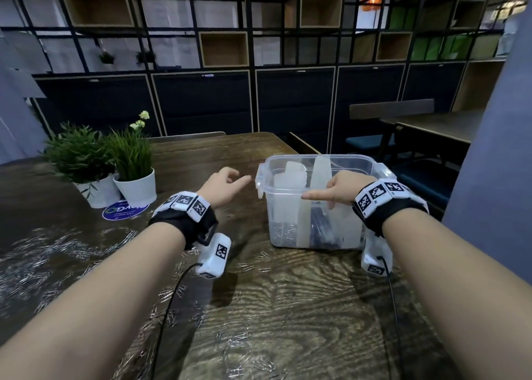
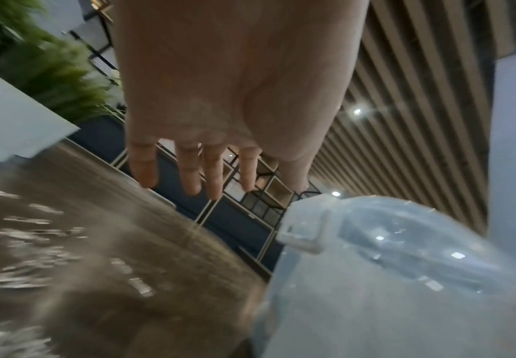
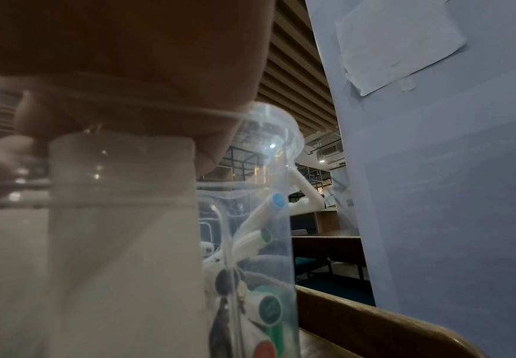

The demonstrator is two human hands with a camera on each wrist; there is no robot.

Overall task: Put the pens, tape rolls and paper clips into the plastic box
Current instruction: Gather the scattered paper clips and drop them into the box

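Note:
A clear plastic box (image 1: 316,158) stands on the wooden table, right of centre. White partitions divide it. Paper clips (image 1: 283,231) lie in its left cell and dark pens (image 1: 322,227) in the middle. My right hand (image 1: 339,188) grips the near rim, thumb along the outside and fingers curled inside. In the right wrist view the palm (image 3: 128,48) sits on the rim, with marker pens (image 3: 268,310) showing through the box wall (image 3: 265,242). My left hand (image 1: 227,183) hovers just left of the box, holding nothing. Its fingers (image 2: 189,174) are straight. Loose paper clips (image 1: 57,250) cover the table.
Two potted plants (image 1: 86,160) in white pots stand at the back left beside a round blue sticker (image 1: 123,209). More paper clips (image 1: 239,348) lie near the front edge. A blue-grey panel (image 1: 489,178) rises close on the right. A chair (image 1: 391,109) and another table stand beyond.

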